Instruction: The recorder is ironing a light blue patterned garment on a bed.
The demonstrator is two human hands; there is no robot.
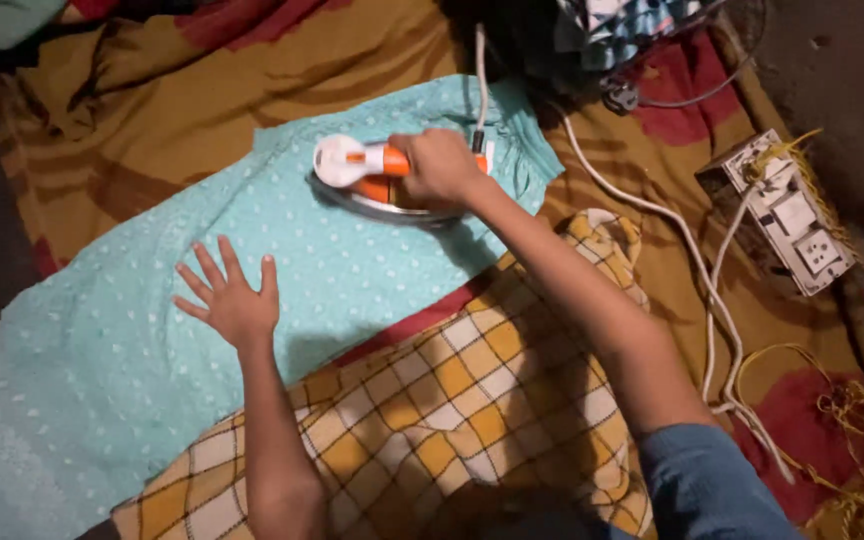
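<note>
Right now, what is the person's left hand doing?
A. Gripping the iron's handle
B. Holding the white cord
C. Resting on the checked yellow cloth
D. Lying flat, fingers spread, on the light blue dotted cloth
D: the left hand lies flat with fingers spread on the light blue dotted cloth, while the right hand grips the handle of the iron.
</note>
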